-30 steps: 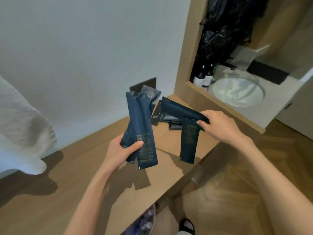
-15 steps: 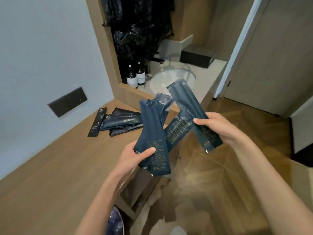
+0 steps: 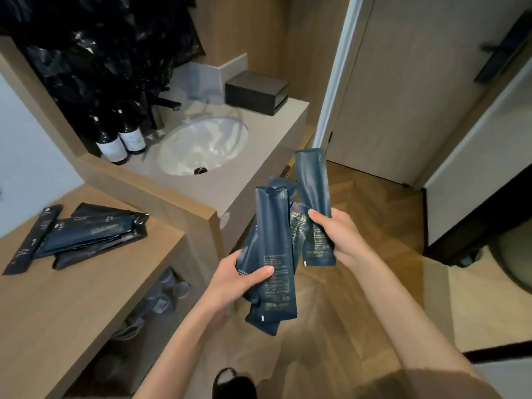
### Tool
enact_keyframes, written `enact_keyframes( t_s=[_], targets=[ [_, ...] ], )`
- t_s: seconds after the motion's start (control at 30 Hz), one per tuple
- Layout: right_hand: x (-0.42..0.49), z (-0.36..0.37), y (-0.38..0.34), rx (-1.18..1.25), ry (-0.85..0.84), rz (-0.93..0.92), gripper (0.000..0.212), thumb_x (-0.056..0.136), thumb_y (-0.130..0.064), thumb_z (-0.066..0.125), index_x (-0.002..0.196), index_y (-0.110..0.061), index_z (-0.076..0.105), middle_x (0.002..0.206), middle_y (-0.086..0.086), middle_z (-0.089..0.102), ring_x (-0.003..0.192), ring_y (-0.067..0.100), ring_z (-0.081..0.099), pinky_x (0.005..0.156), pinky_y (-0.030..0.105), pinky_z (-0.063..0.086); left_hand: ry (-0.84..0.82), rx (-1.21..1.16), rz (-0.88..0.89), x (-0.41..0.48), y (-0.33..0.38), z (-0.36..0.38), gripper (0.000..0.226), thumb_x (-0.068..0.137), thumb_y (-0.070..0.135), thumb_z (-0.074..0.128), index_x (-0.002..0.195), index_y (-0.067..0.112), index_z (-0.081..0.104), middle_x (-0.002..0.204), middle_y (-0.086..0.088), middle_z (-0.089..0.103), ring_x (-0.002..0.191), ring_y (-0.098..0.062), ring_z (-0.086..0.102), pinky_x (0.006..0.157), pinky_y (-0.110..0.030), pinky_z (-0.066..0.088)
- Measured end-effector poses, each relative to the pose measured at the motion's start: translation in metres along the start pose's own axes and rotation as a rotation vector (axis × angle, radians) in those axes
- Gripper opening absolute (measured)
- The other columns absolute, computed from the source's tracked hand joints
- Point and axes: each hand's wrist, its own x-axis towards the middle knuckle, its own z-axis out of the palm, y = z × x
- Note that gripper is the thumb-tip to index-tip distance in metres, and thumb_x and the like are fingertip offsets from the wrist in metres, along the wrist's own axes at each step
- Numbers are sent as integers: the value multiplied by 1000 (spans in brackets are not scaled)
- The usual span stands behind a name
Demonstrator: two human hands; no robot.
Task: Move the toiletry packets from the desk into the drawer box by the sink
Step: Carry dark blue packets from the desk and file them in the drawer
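Since a second ago, when both hands worked over the desk and the right was drawing a packet off the pile, the view has swung toward the sink and the hands have come off the desk to hang over the floor in front of the counter. The left hand grips a bunch of dark packets, thumb across the front one; the right hand pinches one upright packet just beside the bunch. This looks like the carry stage: a first load is lifted and heading for the box on the counter's far corner, well apart from the hands. The pile left on the desk suggests at least one more trip. How many packets the bunch holds is hard to say, since they overlap, and one printed packet between the hands could belong to either grip. The box shows only its top and two sides, so I cannot tell whether its drawer is open. The things under the desk are too blurred to name.
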Motion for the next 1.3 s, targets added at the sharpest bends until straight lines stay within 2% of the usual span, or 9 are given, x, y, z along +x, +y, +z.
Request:
enact_keyframes(
  t_s=[0.07, 0.17, 0.37, 0.53, 0.73, 0.97, 1.13, 1.2, 1.3],
  targets=[
    [22, -10, 7, 42, 97, -11, 16, 92, -22, 62, 105, -16, 67, 105, 5, 73, 100, 24, 67, 95, 46, 52, 5, -3, 0, 21, 4, 20, 33, 73, 21, 80, 102, 20, 66, 97, 4, 74, 87, -9, 71, 72, -22, 57],
    [55, -23, 9, 64, 191, -41, 24, 92, -24, 61, 114, -15, 65, 107, 2, 72, 103, 23, 66, 97, 48, 50, 37, -16, -14, 59, 10, 43, 33, 72, 21, 81, 100, 19, 66, 94, 6, 73, 83, -5, 70, 65, -16, 54],
    [139, -56, -8, 58, 188, -83, 29, 93, -22, 61, 121, -16, 60, 109, 0, 69, 106, 20, 64, 98, 44, 50, 96, -116, -103, 160, 28, 83, 32, 69, 24, 84, 95, 14, 69, 93, -3, 76, 89, -23, 71, 84, -45, 57],
    [217, -95, -40, 14, 124, -112, 29, 91, -21, 63, 119, -21, 60, 111, -1, 70, 106, 19, 65, 98, 47, 50, 107, -207, -77, 253, 74, 115, 31, 73, 17, 80, 101, 13, 67, 94, -3, 74, 75, -10, 71, 57, -18, 54],
    [302, -135, -96, -55, 95, -241, 39, 88, -19, 67, 125, -23, 53, 114, -8, 65, 107, 9, 62, 95, 33, 50, 64, -174, -35, 357, 128, 138, 37, 73, 21, 81, 106, 18, 66, 100, 3, 74, 90, -12, 70, 69, -21, 53],
    [420, -139, -144, -174, -114, -318, 52, 88, -19, 67, 132, -25, 39, 112, -16, 56, 103, 0, 58, 89, 26, 51, 271, -259, -11, 471, 156, 141, 32, 72, 17, 82, 101, 16, 69, 97, -3, 75, 93, -24, 71, 83, -40, 57],
    [515, -126, -181, -220, -312, -399, 71, 81, -24, 76, 137, -27, 33, 120, -19, 53, 109, -4, 55, 89, 19, 50, 461, -195, 106, 549, 187, 138, 38, 76, 10, 77, 112, 12, 62, 94, 7, 70, 72, 7, 67, 56, -8, 49],
    [549, -121, -202, -273, -383, -432, 71, 78, -21, 78, 132, -30, 34, 116, -21, 52, 104, -7, 54, 84, 13, 48, 554, -159, 132, 575, 201, 137, 37, 77, 8, 76, 111, 13, 60, 90, 12, 66, 66, 12, 64, 53, -4, 45],
    [592, -110, -231, -321, -447, -497, 69, 77, -13, 79, 131, -26, 37, 122, -12, 52, 110, 3, 54, 93, 23, 48, 678, -67, 152, 605, 222, 130, 42, 77, 14, 77, 115, 13, 60, 92, 15, 66, 78, 8, 62, 59, -5, 47]
  ],
)
